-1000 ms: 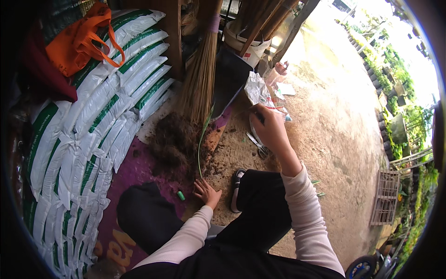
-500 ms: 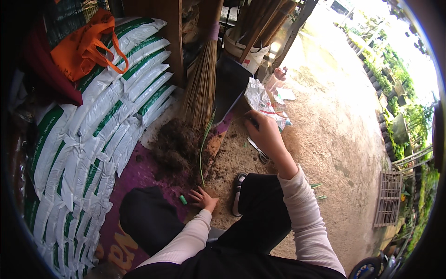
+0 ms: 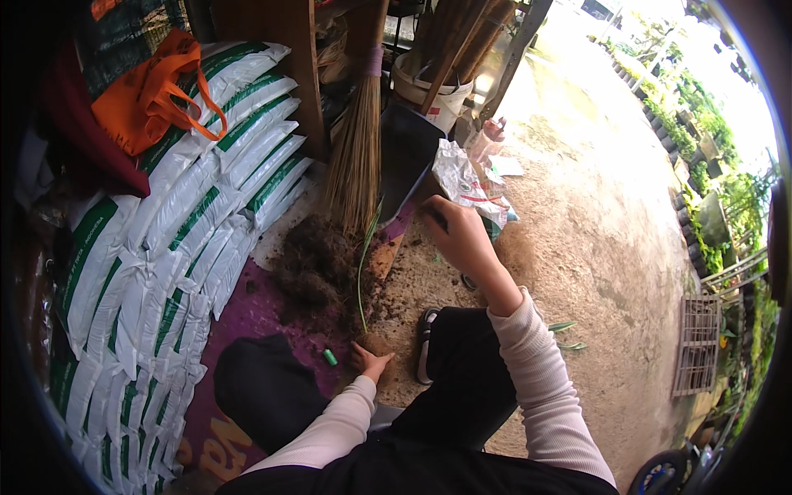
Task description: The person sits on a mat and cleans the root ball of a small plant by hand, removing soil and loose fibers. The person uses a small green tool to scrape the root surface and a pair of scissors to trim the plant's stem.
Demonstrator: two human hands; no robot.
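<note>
My left hand (image 3: 369, 361) is low by my knee, pinching the base of a thin green seedling (image 3: 361, 272) that stands up from a small soil clump on the ground. My right hand (image 3: 459, 236) is stretched forward with curled fingers, just in front of a crumpled white plastic bag (image 3: 467, 183). Something dark shows at its fingertips, but I cannot tell whether it holds it. A heap of dark soil (image 3: 315, 264) lies between the two hands on a purple mat (image 3: 247, 318).
A straw broom (image 3: 356, 161) and a black dustpan (image 3: 406, 153) lean at the back. Stacked white-and-green sacks (image 3: 177, 247) fill the left, with an orange bag (image 3: 144, 99) on top. A small green object (image 3: 330, 357) lies by my left hand. Bare concrete (image 3: 610, 247) spreads right.
My right hand has drawn slightly back from the white bag toward the soil. My left hand stays at the seedling's base.
</note>
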